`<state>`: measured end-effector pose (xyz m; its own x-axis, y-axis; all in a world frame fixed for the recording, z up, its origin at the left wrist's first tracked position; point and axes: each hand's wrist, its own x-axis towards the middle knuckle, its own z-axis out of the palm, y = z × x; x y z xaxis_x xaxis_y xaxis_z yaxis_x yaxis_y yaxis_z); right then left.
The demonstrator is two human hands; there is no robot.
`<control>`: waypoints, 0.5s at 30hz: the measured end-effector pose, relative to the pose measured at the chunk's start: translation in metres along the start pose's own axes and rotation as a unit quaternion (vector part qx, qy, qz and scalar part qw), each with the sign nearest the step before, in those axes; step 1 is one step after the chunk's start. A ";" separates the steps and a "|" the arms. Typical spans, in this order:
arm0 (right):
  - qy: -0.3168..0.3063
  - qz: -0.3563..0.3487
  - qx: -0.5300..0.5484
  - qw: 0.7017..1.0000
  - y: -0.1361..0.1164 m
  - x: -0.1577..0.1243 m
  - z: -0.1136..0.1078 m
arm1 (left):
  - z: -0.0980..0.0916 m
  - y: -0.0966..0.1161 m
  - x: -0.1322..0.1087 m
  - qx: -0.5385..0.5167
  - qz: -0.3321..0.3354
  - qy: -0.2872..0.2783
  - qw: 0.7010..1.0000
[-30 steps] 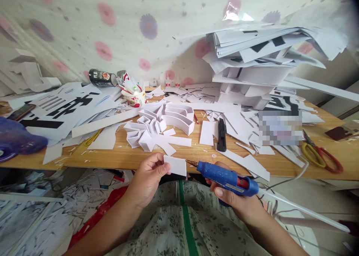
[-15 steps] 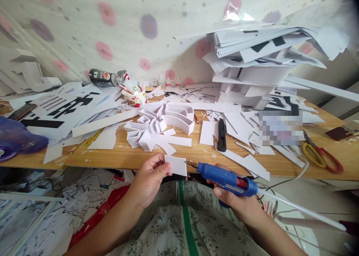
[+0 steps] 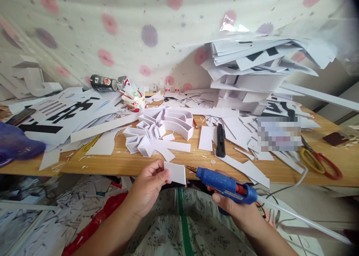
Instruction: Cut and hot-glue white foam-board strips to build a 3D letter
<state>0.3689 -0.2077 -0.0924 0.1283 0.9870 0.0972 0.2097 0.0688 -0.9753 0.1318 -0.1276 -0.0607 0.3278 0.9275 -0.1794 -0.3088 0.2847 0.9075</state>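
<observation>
Between thumb and fingers, my left hand (image 3: 153, 181) pinches a small white foam board piece (image 3: 175, 173) just in front of the table edge. My right hand (image 3: 232, 201) is wrapped round a blue hot glue gun (image 3: 224, 185), with a long glue stick (image 3: 303, 218) poking out of its back. The gun's metal nozzle points left and meets the upper right corner of the board piece, or is very close to it. Beyond my hands, a white form built of upright strips (image 3: 157, 132) lies on the table, and a black box cutter (image 3: 221, 140) rests to its right.
Red-and-yellow scissors (image 3: 319, 162) lie at the right, near a white cable. White sheets and parts are piled high (image 3: 252, 73) at the back right. A paper cup of tools (image 3: 134, 101) and a black can (image 3: 103, 83) stand and lie behind. Scraps cover the wooden table (image 3: 103, 166).
The view has tilted slightly, so the table sits a little lower in it. Both hands keep their hold, with the nozzle still at the board piece's right edge.
</observation>
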 end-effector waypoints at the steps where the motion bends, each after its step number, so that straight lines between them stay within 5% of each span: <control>1: 0.004 0.002 -0.003 1.000 -0.001 0.000 0.000 | 0.000 0.000 0.000 -0.001 -0.002 -0.001 1.000; 7: -0.043 -0.025 -0.021 0.999 -0.005 -0.001 -0.001 | 0.002 0.002 0.002 -0.023 -0.002 0.019 1.000; 12: 0.041 0.025 0.002 0.999 0.003 -0.010 0.001 | 0.002 0.002 0.002 -0.033 -0.004 0.022 0.999; 15: 0.018 0.010 0.004 1.000 -0.001 -0.008 0.001 | 0.002 0.002 0.001 -0.033 -0.005 0.021 0.999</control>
<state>0.3669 -0.2156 -0.0923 0.1668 0.9824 0.0839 0.1989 0.0498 -0.9787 0.1329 -0.1265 -0.0581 0.2928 0.9339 -0.2053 -0.3648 0.3076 0.8788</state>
